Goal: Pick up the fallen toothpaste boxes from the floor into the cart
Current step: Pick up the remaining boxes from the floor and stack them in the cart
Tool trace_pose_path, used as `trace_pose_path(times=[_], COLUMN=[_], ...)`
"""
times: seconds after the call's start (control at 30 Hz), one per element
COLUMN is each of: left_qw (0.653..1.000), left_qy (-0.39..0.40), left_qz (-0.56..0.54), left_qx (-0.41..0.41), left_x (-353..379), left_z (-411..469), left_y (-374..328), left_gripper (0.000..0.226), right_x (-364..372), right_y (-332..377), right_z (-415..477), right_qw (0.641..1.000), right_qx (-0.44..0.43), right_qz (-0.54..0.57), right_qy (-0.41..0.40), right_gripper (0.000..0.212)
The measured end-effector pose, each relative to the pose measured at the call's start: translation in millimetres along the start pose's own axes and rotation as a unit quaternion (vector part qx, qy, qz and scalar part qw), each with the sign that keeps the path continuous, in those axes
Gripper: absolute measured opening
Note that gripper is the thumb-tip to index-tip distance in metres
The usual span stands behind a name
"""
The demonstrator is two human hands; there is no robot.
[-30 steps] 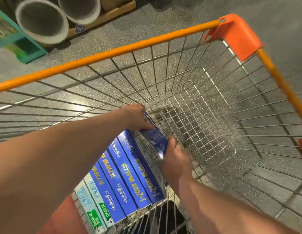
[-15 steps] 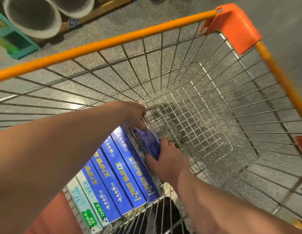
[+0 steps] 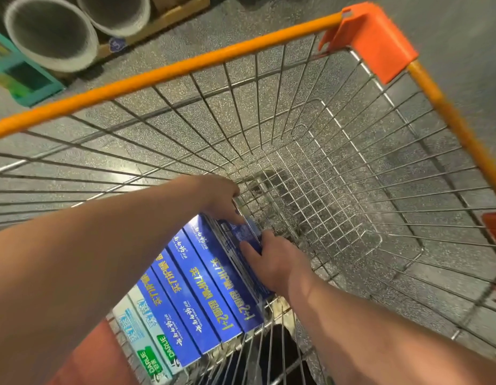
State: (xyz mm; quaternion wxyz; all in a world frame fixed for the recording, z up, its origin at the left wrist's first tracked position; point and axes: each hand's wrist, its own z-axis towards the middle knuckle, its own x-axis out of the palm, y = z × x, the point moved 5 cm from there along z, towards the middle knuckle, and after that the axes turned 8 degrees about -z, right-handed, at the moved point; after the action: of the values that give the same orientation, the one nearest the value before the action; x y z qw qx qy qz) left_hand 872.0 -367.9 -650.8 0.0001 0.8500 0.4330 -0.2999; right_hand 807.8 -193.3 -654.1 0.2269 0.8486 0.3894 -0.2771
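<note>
A wire cart with an orange rim (image 3: 185,65) fills the view. Along its near left side stands a row of toothpaste boxes: three dark blue ones (image 3: 202,287) and two pale Darlie ones (image 3: 146,337). One more blue toothpaste box (image 3: 245,234) sits at the right end of this row, low against the others. My left hand (image 3: 221,201) grips its far end, thumb on top. My right hand (image 3: 271,257) holds its right side, fingers laid over it. Most of this box is hidden by my hands.
The cart's wire floor (image 3: 338,218) to the right of the boxes holds nothing. Two large grey pipes (image 3: 52,31) on a pallet and a teal crate (image 3: 33,81) stand on the speckled floor beyond the cart. A red flap (image 3: 94,354) is at the cart's near edge.
Both hands have lowered the tilted blue box down against the row. My right hand has slid from under its end onto its side.
</note>
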Motion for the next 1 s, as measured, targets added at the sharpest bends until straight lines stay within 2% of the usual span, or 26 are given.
trace_pose_path(times=[0.1, 0.2, 0.37, 0.47, 0.57, 0.73, 0.8, 0.9, 1.0], left_qw=[1.0, 0.998, 0.995, 0.992, 0.99, 0.981, 0.976, 0.968, 0.961], left_qy=[-0.02, -0.055, -0.098, -0.123, -0.144, -0.195, -0.219, -0.251, -0.272], left_qz=[0.001, -0.011, -0.023, -0.002, 0.004, -0.004, -0.006, -0.009, 0.003], left_qx=[-0.008, -0.01, 0.004, -0.005, -0.009, -0.008, -0.007, 0.016, 0.045], left_x=[-1.1, -10.9, -35.1, -47.3, -59.3, -80.6, -89.4, -94.4, -90.5], left_z=[-5.4, -13.2, -42.9, -76.3, -124.3, -218.5, -256.4, -311.2, -358.1], left_y=[-2.5, -9.7, -29.9, -41.3, -55.5, -93.5, -112.3, -141.2, -166.8], left_gripper=[0.092, 0.087, 0.081, 0.077, 0.075, 0.068, 0.072, 0.088, 0.073], right_x=[0.0, -7.3, -46.2, -68.7, -94.2, -161.4, -183.7, -211.1, -226.9], right_y=[-0.7, 0.1, -0.6, -2.8, -7.2, -13.2, -19.1, -29.6, -39.3], right_z=[-0.7, -2.8, -23.1, -39.0, -69.8, -156.5, -189.6, -244.1, -300.9], right_qw=[1.0, 1.0, 0.998, 1.0, 0.999, 0.992, 0.989, 0.983, 0.977], right_qx=[0.009, 0.016, 0.007, -0.007, -0.039, -0.107, -0.114, -0.115, -0.095], right_qz=[0.003, 0.0, 0.051, 0.02, -0.003, -0.018, -0.013, 0.007, 0.006], right_qy=[0.019, 0.024, -0.037, -0.009, 0.001, -0.063, -0.091, -0.143, -0.191], right_gripper=[0.061, 0.068, 0.051, 0.057, 0.037, 0.069, 0.073, 0.081, 0.083])
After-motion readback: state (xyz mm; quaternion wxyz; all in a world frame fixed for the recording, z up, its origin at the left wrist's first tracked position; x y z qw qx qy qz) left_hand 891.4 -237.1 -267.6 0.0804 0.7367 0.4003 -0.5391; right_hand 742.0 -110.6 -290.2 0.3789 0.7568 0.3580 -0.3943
